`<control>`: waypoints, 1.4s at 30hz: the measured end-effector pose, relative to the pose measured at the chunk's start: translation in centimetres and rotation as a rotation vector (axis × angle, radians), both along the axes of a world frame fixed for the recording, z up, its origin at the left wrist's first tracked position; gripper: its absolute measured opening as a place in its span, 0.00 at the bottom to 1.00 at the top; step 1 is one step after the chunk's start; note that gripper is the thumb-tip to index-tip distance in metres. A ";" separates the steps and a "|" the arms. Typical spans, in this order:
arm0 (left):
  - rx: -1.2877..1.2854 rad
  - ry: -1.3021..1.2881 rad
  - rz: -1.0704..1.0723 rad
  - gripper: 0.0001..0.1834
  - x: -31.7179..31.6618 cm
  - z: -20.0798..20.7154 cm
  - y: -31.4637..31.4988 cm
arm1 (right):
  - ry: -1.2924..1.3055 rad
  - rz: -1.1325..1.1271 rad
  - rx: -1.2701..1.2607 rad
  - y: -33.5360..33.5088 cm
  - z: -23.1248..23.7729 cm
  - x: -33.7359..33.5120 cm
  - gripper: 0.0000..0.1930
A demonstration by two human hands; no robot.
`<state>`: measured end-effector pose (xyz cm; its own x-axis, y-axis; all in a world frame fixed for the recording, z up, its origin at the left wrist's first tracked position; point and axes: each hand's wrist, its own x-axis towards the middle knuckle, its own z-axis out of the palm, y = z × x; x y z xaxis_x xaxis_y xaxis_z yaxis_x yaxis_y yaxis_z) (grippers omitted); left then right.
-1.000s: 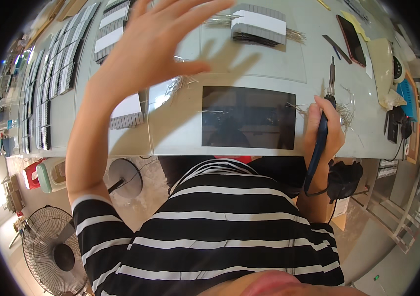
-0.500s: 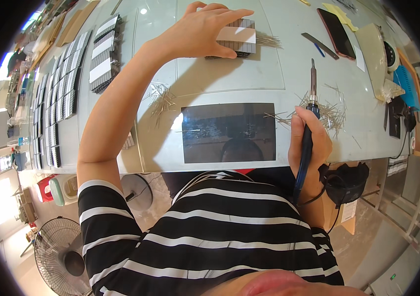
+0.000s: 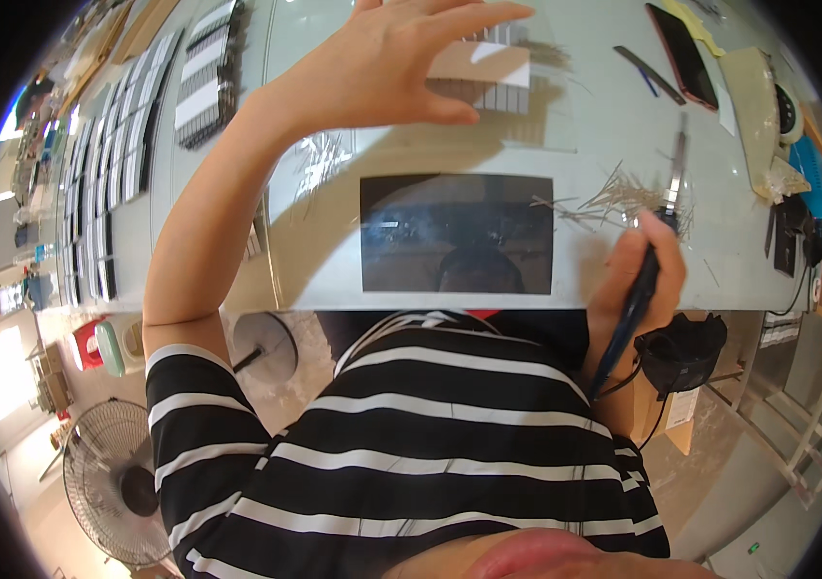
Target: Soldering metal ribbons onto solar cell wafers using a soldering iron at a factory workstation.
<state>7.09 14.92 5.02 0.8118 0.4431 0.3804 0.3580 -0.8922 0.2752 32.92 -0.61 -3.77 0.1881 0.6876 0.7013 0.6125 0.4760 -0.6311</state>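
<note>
My left hand [image 3: 387,69] reaches to the far side of the table, thumb and fingers spread. Between its thumb and index finger lies a stack of grey strips [image 3: 502,95] with a white band across it. Whether the hand touches the stack I cannot tell. Thin wire ends [image 3: 551,56] stick out from the stack's right side. My right hand [image 3: 652,275] grips the dark blue handle of a soldering iron [image 3: 638,309], its metal tip pointing away and blurred. Beside that hand lies a loose pile of thin wires [image 3: 623,196]. A dark, shiny rectangular mat [image 3: 454,236] lies in front of me.
More banded stacks [image 3: 206,82] and rows of strips [image 3: 126,135] stand on the left. Another pile of wires [image 3: 319,159] lies below my left forearm. At the far right are a phone [image 3: 681,58], a flat metal blade [image 3: 647,72] and a blue holder [image 3: 805,174]. A fan [image 3: 116,482] stands on the floor.
My right hand has moved right with the soldering iron, its tip now tilted further right. My left hand opened slightly wider around the stack. The table has shifted upward in view.
</note>
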 end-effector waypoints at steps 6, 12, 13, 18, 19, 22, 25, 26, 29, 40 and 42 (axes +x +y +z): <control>-0.094 0.137 0.169 0.53 1.4 -2.8 -8.1 | 0.131 0.033 0.086 -0.4 -0.1 0.4 0.13; -0.198 0.134 0.209 0.53 1.6 -4.6 -11.2 | -0.003 -0.001 0.045 -0.6 0.5 -0.2 0.10; -0.195 0.129 0.210 0.53 1.6 -4.6 -11.3 | 0.024 -0.011 0.028 -0.7 0.6 -0.3 0.11; -0.200 0.082 0.219 0.53 1.6 -5.3 -11.8 | -0.023 -0.012 0.022 -0.9 0.8 -0.8 0.11; -0.198 0.075 0.220 0.52 1.6 -5.4 -11.9 | -0.029 -0.019 0.014 -0.9 0.9 -0.9 0.11; -0.189 0.061 0.237 0.51 1.2 -5.6 -12.2 | -0.034 0.101 0.076 -0.5 0.9 -0.6 0.12; -0.177 0.038 0.284 0.47 -0.1 -4.8 -12.9 | -0.091 0.123 0.051 -0.4 1.1 -0.3 0.17; -0.171 0.019 0.311 0.46 -0.9 -4.3 -13.0 | -0.097 0.119 0.046 -0.6 1.3 -0.4 0.17; -0.072 0.097 0.443 0.33 -3.9 -3.6 -14.6 | 0.100 0.021 -0.126 -1.4 1.5 -0.3 0.35; -0.014 0.142 0.549 0.30 -4.4 -5.9 -17.4 | 0.632 0.394 -0.377 -0.5 3.3 -1.6 0.11; -0.021 0.133 0.550 0.30 -4.2 -6.0 -17.6 | 0.613 0.379 -0.373 -0.6 3.5 -2.0 0.10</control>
